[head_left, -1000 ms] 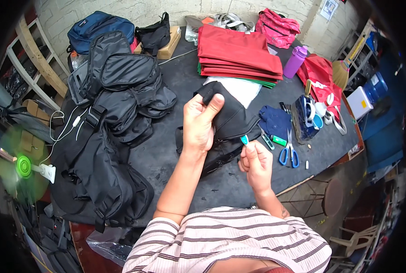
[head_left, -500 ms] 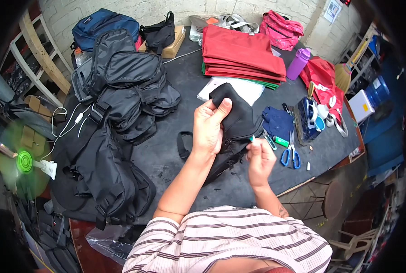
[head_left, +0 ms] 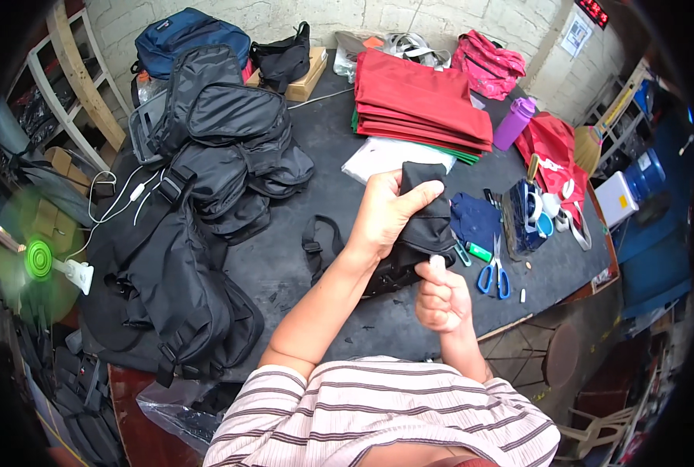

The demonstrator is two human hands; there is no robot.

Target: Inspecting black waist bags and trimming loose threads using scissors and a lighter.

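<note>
My left hand (head_left: 390,214) grips a piece of black fabric (head_left: 427,214) that looks like part of a small bag, its thumb pressed flat across the front. The cloth is folded narrow and stands upright above the table. At its lower edge my right hand (head_left: 443,302) is closed in a fist, thumb up; a small whitish bit shows at the thumb tip, too small to name. Beneath and left of the hands lies more black material with a strap (head_left: 313,247). Just right of the fabric are teal thread snips (head_left: 462,254), a green lighter (head_left: 479,253) and blue-handled scissors (head_left: 493,276).
Black backpacks (head_left: 230,117) are heaped on the left of the dark table (head_left: 316,311). Folded red fabric (head_left: 417,97) is stacked at the back, near a purple bottle (head_left: 514,123). A blue container of tools (head_left: 524,218) stands right; a green fan (head_left: 40,259) spins at far left.
My left hand has shifted right and slightly down, and the black fabric is now narrower and more upright. My right hand is lower, and the teal bit at its fingertips no longer shows.
</note>
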